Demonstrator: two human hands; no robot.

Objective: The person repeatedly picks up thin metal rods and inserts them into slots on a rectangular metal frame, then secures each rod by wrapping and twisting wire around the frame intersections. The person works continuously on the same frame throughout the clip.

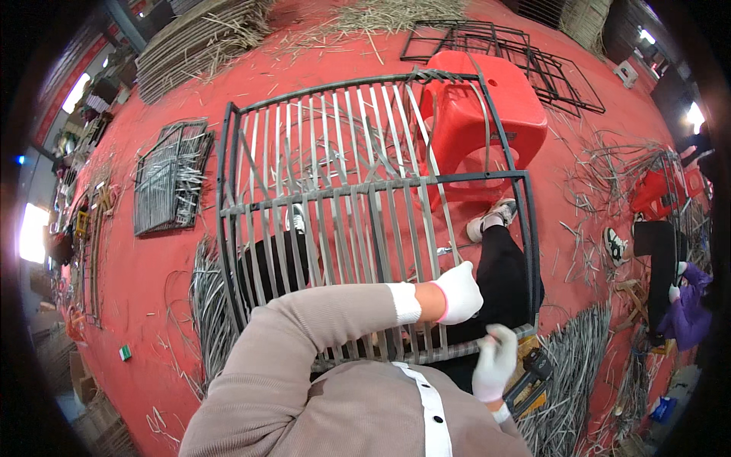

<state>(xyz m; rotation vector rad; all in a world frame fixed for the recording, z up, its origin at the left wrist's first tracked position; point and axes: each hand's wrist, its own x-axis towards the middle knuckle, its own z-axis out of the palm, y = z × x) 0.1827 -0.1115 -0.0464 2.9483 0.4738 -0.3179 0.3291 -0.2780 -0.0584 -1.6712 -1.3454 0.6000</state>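
A dark metal frame [531, 228] lies slanted across my lap, its long grey flat strips [320, 152] running from the far bar over the middle bar to the near one. My left hand [459, 293], in a white glove, reaches across to the frame's right half. Its fingers are closed at the lower end of a grey strip [428, 148], though the grip itself is partly hidden. Beside the near right corner, my right hand [495, 364] is raised, also gloved in white. Its fingers and thumb look apart and slightly blurred, with nothing visible between them.
A red plastic stool [518, 99] stands under the frame's far right corner. Bare metal frames [563, 80] lie behind it. Loose strips [567, 373] and a yellow-black tool [537, 365] are at my right. Woven panels [171, 179] lie left. Another person [689, 305] sits far right.
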